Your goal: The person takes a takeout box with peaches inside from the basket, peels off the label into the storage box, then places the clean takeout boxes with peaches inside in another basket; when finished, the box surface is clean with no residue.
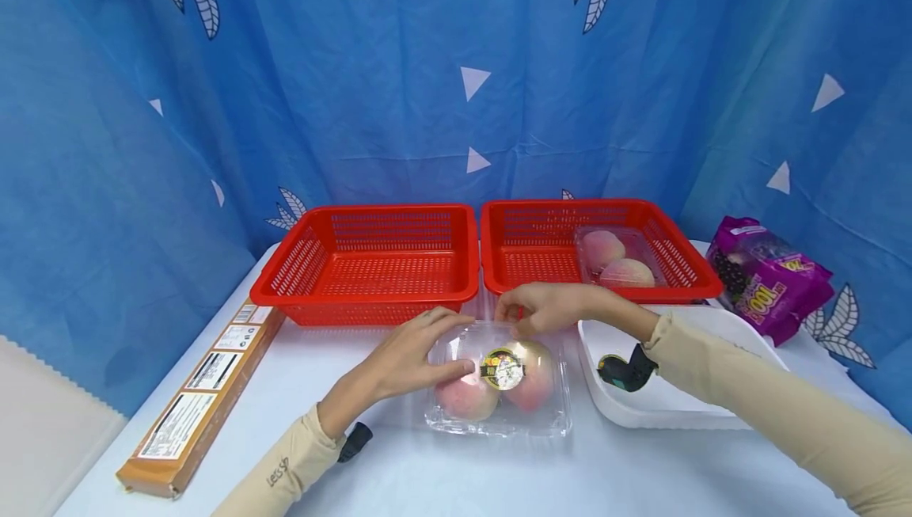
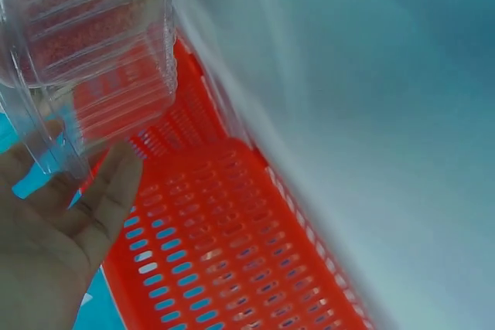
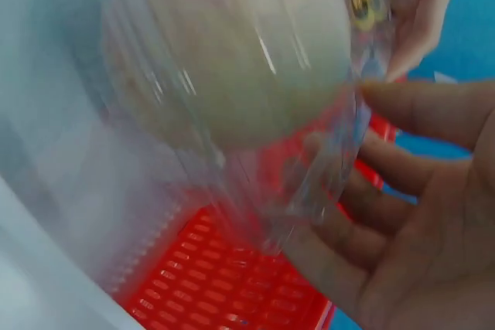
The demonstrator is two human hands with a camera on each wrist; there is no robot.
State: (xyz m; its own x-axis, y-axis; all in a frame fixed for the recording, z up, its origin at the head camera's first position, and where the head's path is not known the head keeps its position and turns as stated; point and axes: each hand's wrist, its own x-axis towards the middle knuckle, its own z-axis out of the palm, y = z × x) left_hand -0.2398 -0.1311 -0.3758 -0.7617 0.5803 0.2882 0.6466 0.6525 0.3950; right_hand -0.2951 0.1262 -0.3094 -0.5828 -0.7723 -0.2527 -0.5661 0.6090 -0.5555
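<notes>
Head view, left to right: a long brown cardboard box [image 1: 203,390] lies along the left edge of the white desk [image 1: 442,477]. Behind it, an empty red basket [image 1: 370,264] stands beside a second red basket [image 1: 556,244], which holds a clear pack of two peaches [image 1: 616,260]. In front of the baskets, a clear plastic box [image 1: 499,378] rests on the desk, holding two peaches [image 1: 463,394] under a round label [image 1: 503,368]. The left hand [image 1: 409,355] lies on the box's left side, fingers extended and gently bent over the lid, the thumb against the near peach. The right hand [image 1: 545,307] meets the box at its far edge, fingertips curled and pinching the rim. To the right, a white tray [image 1: 677,410] sits just beside the box, and a purple bag [image 1: 765,279] lies at the far right. Left wrist view: the left hand's palm [image 2: 54,245] touches the clear box [image 2: 93,52], the red basket behind it. Right wrist view: the right hand's fingers [image 3: 418,113] are curled round the box's edge [image 3: 332,168], a pale peach [image 3: 247,52] showing through the plastic.
</notes>
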